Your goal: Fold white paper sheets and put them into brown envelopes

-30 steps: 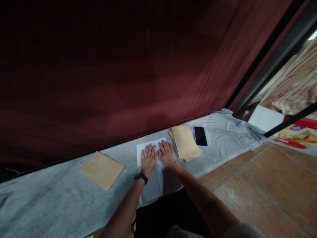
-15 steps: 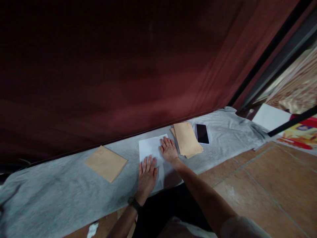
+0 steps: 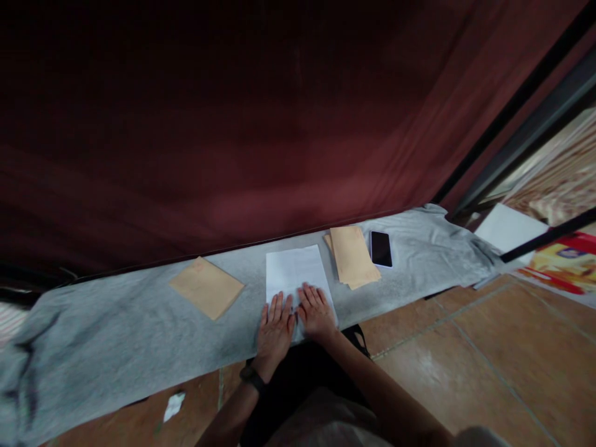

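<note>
A white sheet of paper (image 3: 294, 268) lies flat on a grey cloth (image 3: 116, 329) spread over the floor. My left hand (image 3: 274, 326) and my right hand (image 3: 316, 310) rest side by side on the sheet's near edge, palms down, fingers stretched out flat. A dark watch band sits on my left wrist. To the right of the sheet is a small stack of tan envelopes (image 3: 352, 254). One more tan envelope (image 3: 206, 287) lies alone to the left.
A black phone (image 3: 381, 248) lies face up beside the envelope stack. A dark red curtain (image 3: 233, 124) hangs behind the cloth. Tiled floor (image 3: 488, 354) runs to the right, with white paper (image 3: 507, 226) and a colourful printed sheet (image 3: 563, 264) at the far right.
Both hands have slid back along the white sheet from its far end to its near edge, the left first, then the right. The camera has shifted a little.
</note>
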`<state>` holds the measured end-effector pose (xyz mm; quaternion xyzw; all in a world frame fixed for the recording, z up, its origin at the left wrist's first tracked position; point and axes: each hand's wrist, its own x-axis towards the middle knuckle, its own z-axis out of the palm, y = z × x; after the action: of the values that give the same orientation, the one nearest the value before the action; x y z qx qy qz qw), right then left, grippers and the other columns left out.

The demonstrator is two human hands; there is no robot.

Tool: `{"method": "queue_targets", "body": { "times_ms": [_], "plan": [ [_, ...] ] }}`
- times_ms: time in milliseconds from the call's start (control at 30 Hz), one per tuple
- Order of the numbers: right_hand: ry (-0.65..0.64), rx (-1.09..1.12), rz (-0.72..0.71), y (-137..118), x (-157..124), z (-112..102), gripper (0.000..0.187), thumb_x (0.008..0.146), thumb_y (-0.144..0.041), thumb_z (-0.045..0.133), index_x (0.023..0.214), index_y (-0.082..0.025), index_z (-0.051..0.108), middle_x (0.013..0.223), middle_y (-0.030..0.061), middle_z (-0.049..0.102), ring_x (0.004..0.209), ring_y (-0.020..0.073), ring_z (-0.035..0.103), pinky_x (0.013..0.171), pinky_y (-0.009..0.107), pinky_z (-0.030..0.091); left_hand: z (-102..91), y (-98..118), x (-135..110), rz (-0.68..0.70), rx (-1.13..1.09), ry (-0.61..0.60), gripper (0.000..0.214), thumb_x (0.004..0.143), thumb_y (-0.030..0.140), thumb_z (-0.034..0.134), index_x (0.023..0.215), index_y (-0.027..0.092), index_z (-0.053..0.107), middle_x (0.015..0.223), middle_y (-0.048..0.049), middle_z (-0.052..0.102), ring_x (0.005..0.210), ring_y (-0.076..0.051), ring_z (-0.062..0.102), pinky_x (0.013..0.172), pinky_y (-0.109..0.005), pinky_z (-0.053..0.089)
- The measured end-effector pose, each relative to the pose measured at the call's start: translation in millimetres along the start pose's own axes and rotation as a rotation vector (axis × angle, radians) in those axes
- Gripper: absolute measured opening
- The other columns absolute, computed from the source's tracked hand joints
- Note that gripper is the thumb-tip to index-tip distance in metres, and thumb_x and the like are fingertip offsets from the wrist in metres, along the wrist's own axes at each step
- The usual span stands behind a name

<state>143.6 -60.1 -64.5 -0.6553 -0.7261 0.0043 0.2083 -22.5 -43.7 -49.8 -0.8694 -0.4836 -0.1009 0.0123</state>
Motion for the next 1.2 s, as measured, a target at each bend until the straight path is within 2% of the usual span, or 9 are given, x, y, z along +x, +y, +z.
{"method": "queue_targets", "body": {
  "times_ms": [200,467,567,667,700,767,900,1067,1200],
  "plan": [
    [0.008,-0.054,0.046,29,-33,-25,0.056,0.103,-0.037,0.045,0.154,-0.016,0.040,0.157,0.0135,0.042,0.143,0.0283,0.044,0.122,0.046,0.027,-2.1,-13,-21,-0.153,-0.082,0.063,0.059,0.101,0.038,0.035,0.152,0.008,0.042,0.158,-0.0191,0.038,0.149,-0.031,0.033,0.122,-0.050,0.026],
    [0.013,-0.031,0.018,57,-61,-38,0.054,0.104,-0.032,0.039,0.156,-0.015,0.035,0.156,0.0123,0.045,0.145,0.0260,0.042,0.123,0.048,0.027,-9.1,-21,-32,-0.225,-0.167,0.076,0.058,0.100,0.039,0.032,0.148,0.010,0.047,0.154,-0.0175,0.046,0.147,-0.031,0.038,0.121,-0.052,0.028],
    [0.007,-0.038,0.019,60,-63,-39,0.053,0.104,-0.031,0.039,0.154,-0.014,0.038,0.156,0.0122,0.045,0.145,0.0262,0.041,0.122,0.048,0.028,-13.3,-27,-15,-0.336,-0.392,0.073,0.055,0.097,0.041,0.040,0.142,0.011,0.052,0.147,-0.0188,0.054,0.141,-0.032,0.045,0.117,-0.052,0.033],
    [0.021,-0.037,0.029,59,-62,-39,0.052,0.104,-0.030,0.039,0.154,-0.014,0.039,0.156,0.0117,0.046,0.145,0.0264,0.042,0.122,0.048,0.028,-19.1,-36,21,-0.613,-0.817,0.088,0.048,0.089,0.044,0.056,0.127,0.015,0.062,0.131,-0.0164,0.066,0.128,-0.029,0.057,0.109,-0.046,0.043],
    [0.029,-0.035,0.033,58,-61,-39,0.052,0.104,-0.030,0.039,0.154,-0.014,0.039,0.155,0.0115,0.046,0.144,0.0265,0.042,0.122,0.048,0.028,-21.2,-39,35,-0.753,-0.992,0.085,0.046,0.085,0.044,0.062,0.120,0.015,0.064,0.119,-0.0148,0.071,0.116,-0.028,0.063,0.102,-0.044,0.047],
    [0.041,-0.029,0.036,57,-60,-39,0.052,0.104,-0.030,0.040,0.154,-0.015,0.039,0.155,0.0111,0.047,0.144,0.0262,0.042,0.122,0.048,0.028,-25.5,-46,60,-0.829,-1.073,0.085,0.048,0.081,0.047,0.062,0.115,0.013,0.063,0.091,-0.0098,0.074,0.086,-0.024,0.069,0.080,-0.040,0.054],
    [0.063,-0.019,0.053,55,-60,-39,0.051,0.103,-0.030,0.042,0.153,-0.018,0.041,0.154,0.0105,0.049,0.143,0.0254,0.044,0.122,0.047,0.029,-35.3,-53,90,-0.820,-1.219,0.059,0.049,0.066,0.053,0.072,0.090,0.011,0.066,0.063,-0.0010,0.065,0.055,-0.016,0.059,0.054,-0.028,0.045],
    [0.088,0.052,0.090,57,-60,-35,0.051,0.102,-0.029,0.042,0.152,-0.018,0.042,0.150,0.0111,0.053,0.140,0.0257,0.048,0.120,0.048,0.032,-52.8,-49,102,-0.751,-1.324,0.076,0.045,0.052,0.051,0.081,0.072,0.015,0.064,0.060,-0.0003,0.065,0.053,-0.014,0.057,0.052,-0.025,0.041],
    [0.098,0.223,0.197,63,-39,-30,0.061,0.101,-0.029,0.043,0.159,-0.015,0.027,0.146,0.0159,0.056,0.135,0.0262,0.053,0.112,0.045,0.044,-88.9,-42,111,-0.643,-1.392,0.033,0.047,0.053,0.053,0.083,0.073,0.015,0.066,0.067,-0.0014,0.068,0.055,-0.014,0.058,0.053,-0.025,0.043]
  ]
}}
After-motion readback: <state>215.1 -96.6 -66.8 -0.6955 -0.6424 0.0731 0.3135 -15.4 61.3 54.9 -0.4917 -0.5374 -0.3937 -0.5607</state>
